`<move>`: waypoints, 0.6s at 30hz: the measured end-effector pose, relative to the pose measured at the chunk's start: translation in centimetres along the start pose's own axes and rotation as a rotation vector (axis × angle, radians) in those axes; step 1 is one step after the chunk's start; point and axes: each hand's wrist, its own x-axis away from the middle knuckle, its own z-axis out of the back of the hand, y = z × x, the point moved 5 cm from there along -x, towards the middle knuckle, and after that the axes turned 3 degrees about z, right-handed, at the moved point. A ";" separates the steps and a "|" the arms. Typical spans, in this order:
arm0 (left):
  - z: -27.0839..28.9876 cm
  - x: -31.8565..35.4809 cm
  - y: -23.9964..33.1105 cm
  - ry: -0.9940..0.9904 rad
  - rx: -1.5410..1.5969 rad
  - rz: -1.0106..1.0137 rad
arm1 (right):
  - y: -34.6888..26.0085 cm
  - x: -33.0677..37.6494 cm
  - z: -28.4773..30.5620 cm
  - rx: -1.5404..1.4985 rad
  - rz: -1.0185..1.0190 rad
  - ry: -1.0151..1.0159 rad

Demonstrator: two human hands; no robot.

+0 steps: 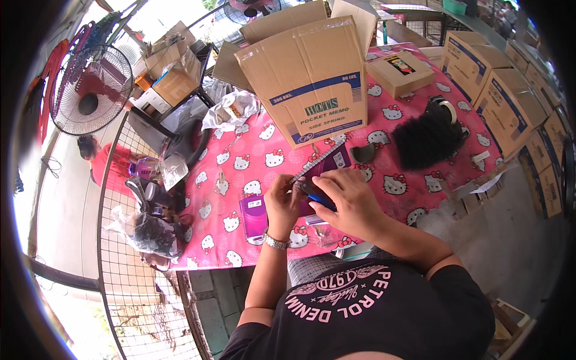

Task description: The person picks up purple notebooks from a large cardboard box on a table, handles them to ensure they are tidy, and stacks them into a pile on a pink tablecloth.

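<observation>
A purple notebook (337, 159) with a spiral binding lies slantwise on the table in front of me. My left hand (282, 201) is closed at the near end of its spiral, with thumb and fingers pinched together. In my right hand (349, 198) is a hand tool with dark and blue handles (321, 200), possibly pliers; its tip meets the left fingertips at the spiral's end. The fingers hide most of the tool's head. Left of my left wrist, another purple notebook (254, 217) rests flat on the pink patterned tablecloth (273, 158).
A tall open carton (318, 84) stands beyond the notebook. To the right are a black bristly pile (423, 144), a tape roll (448, 111), a small dark piece (363, 153) and a flat box (401, 73). Cartons (510, 108) line the right; a fan (90, 90) stands left.
</observation>
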 end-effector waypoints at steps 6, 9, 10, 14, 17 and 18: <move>-0.1 0.2 0.8 0.059 -0.028 -0.005 | -0.3 0.2 -0.3 0.058 0.041 0.010; 0.2 0.6 1.5 0.114 -0.131 -0.076 | -0.5 0.1 -0.3 -0.003 0.022 0.004; 0.1 0.6 2.0 0.142 -0.135 -0.108 | -0.3 0.3 -0.7 -0.068 -0.008 -0.022; 0.4 1.2 2.9 0.290 -0.277 -0.338 | 1.6 1.2 -3.0 -1.014 -0.641 -0.408; 1.6 1.3 4.5 0.348 -0.504 -0.496 | 1.1 1.0 -2.3 -1.040 -0.561 -0.248; 2.8 1.0 5.0 0.367 -0.548 -0.493 | 1.1 0.3 -0.3 -0.641 -0.217 -0.059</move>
